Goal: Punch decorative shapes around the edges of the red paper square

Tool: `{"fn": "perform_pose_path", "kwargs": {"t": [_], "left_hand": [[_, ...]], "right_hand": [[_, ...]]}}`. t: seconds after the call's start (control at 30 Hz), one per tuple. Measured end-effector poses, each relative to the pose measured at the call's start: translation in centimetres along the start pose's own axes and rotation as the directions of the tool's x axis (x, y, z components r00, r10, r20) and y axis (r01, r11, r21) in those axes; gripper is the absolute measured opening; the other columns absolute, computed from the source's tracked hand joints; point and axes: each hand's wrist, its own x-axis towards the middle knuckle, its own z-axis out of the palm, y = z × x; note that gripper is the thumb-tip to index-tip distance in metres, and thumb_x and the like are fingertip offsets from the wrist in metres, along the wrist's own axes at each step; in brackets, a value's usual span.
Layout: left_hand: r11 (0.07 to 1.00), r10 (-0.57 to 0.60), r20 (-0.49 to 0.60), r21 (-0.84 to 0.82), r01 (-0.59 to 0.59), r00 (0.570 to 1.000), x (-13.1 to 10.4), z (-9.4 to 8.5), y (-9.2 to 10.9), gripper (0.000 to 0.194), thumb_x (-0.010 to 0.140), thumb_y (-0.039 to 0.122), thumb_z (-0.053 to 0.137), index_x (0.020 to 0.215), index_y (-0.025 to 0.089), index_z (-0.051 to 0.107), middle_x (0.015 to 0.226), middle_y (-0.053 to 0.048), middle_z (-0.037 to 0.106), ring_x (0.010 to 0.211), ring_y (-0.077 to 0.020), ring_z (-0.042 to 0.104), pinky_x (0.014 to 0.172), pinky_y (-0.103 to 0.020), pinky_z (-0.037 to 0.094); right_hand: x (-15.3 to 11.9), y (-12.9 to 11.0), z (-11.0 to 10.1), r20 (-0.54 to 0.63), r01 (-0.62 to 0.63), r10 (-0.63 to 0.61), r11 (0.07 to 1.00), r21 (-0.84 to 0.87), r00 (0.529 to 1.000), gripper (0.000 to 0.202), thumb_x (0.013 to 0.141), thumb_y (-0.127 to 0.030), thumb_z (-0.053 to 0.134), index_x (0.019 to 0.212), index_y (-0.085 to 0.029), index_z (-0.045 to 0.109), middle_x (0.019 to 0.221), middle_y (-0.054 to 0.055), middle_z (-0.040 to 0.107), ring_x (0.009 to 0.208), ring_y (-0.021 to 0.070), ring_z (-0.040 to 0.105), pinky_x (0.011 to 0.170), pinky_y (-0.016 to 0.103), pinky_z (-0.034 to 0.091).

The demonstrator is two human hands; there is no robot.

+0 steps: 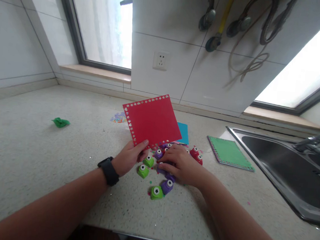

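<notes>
A red paper sheet (152,123) is pinched at its near left corner by my left hand (131,156), which wears a dark watch. Small star and heart-like holes run along its top and left edges, with a few more at the near edge. My right hand (182,164) is curled over a group of craft punches, its thumb and fingers closed on a purple craft punch (161,168) that they partly cover. Around it stand green craft punches (143,171), another purple one (167,186) and red ones (197,155). The palm hides some of the group.
Behind the red sheet lies blue paper (184,133). A stack topped with green paper (231,152) sits beside the metal sink (287,189) on the right. Crumpled green material (60,122) rests far left, and colourful scraps (118,117) lie behind the sheet.
</notes>
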Motion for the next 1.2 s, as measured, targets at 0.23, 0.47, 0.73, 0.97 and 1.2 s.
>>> {"fn": "perform_pose_path", "kwargs": {"t": [0.23,0.47,0.73,0.97,1.2], "left_hand": [[1.0,-0.017,-0.013,-0.01,0.017,1.0,-0.1,0.0,0.3,0.049,0.094,0.054,0.05,0.06,0.019,0.051,0.048,0.005,0.041,0.047,-0.0094,0.032,0.051,-0.029,0.022],[0.998,-0.062,0.038,-0.02,0.063,0.997,-0.3,-0.2,0.0,0.046,0.091,0.054,0.056,0.069,0.014,0.063,0.049,0.005,0.042,0.047,-0.0097,0.032,0.051,-0.027,0.022],[0.998,-0.015,0.096,-0.055,0.021,0.995,-0.1,-0.9,-0.8,0.048,0.096,0.054,0.047,0.079,0.013,0.067,0.053,0.004,0.046,0.048,-0.0095,0.034,0.05,-0.027,0.022],[0.999,0.0,0.118,0.044,-0.005,0.993,-0.3,-0.6,-0.4,0.055,0.095,0.061,0.043,0.078,0.014,0.067,0.056,0.004,0.046,0.049,-0.0103,0.034,0.05,-0.027,0.024],[0.96,-0.049,0.085,0.279,0.024,0.995,-0.8,-0.1,0.7,0.059,0.099,0.057,0.034,0.055,0.021,0.048,0.053,0.003,0.039,0.055,-0.0139,0.038,0.058,-0.03,0.03]], "right_hand": [[-0.7,2.2,-0.6,-0.31,-0.288,0.557,0.738,0.611,0.771,0.034,0.098,-0.045,0.051,0.087,-0.02,0.072,0.082,0.005,0.069,0.076,0.02,0.06,0.072,0.034,0.046],[-0.3,1.4,-0.1,-0.195,-0.136,0.683,0.399,0.907,0.704,0.035,0.081,-0.054,0.072,0.09,-0.02,0.069,0.069,-0.001,0.062,0.054,0.0126,0.05,0.048,0.026,0.037],[-0.1,0.9,-0.3,-0.294,-0.114,0.689,0.481,0.869,0.662,0.031,0.077,-0.049,0.076,0.084,-0.02,0.069,0.064,-0.003,0.059,0.054,0.0123,0.049,0.048,0.026,0.037],[0.3,0.1,0.0,-0.334,-0.053,0.646,0.502,0.863,0.686,0.027,0.078,-0.045,0.076,0.09,-0.021,0.068,0.073,-0.001,0.066,0.061,0.0138,0.056,0.057,0.029,0.044],[0.7,-0.1,0.9,-0.294,-0.048,0.585,0.498,0.866,0.756,0.026,0.08,-0.044,0.075,0.09,-0.022,0.067,0.081,0.0,0.07,0.07,0.0158,0.063,0.067,0.031,0.049]]}}
